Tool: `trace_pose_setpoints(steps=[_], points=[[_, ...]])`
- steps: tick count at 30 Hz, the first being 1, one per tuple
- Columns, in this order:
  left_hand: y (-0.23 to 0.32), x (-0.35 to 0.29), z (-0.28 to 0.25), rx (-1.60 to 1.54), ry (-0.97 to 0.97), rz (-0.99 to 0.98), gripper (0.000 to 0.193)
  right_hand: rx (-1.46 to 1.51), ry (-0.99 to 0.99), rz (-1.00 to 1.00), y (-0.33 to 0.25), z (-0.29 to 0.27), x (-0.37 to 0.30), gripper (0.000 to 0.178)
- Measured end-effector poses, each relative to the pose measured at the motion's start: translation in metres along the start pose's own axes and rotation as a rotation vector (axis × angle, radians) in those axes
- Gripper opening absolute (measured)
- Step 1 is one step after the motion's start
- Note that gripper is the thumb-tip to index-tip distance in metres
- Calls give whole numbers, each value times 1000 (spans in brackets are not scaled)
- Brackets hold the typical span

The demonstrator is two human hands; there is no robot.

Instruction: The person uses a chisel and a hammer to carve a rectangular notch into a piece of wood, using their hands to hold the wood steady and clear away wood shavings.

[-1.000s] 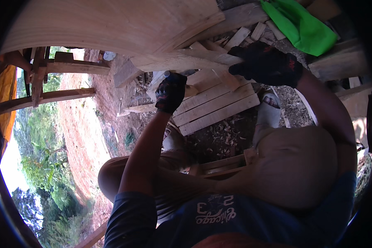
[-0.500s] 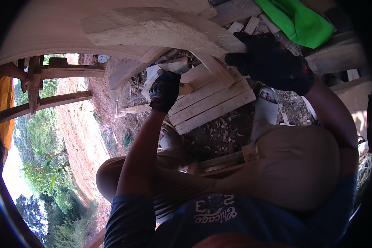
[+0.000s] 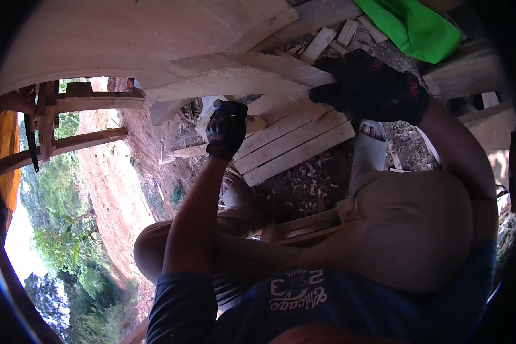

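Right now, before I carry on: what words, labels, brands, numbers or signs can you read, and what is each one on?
Blue T-shirt: white lettering and numerals on the chest, upside down in this view; I don't copy out printing.
Left glove and right glove: red marks, too small and blurred to read.
Curved wooden piece and green cloth: no lettering visible.
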State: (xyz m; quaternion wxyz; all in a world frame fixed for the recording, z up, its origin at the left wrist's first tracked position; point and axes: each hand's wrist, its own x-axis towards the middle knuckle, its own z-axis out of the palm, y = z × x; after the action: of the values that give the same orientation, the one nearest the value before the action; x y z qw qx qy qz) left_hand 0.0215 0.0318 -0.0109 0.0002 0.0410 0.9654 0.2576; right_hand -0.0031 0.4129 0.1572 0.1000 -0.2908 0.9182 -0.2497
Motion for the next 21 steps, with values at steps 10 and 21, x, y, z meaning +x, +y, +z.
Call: trace_pose_setpoints(steps=[10,21], points=[[5,11,9,301,-83,216,30,-113,-59,-37,7,1,-9,63],[24,7,4,267,-40,162,37,-99,-17,-95,17,14,-14,55]])
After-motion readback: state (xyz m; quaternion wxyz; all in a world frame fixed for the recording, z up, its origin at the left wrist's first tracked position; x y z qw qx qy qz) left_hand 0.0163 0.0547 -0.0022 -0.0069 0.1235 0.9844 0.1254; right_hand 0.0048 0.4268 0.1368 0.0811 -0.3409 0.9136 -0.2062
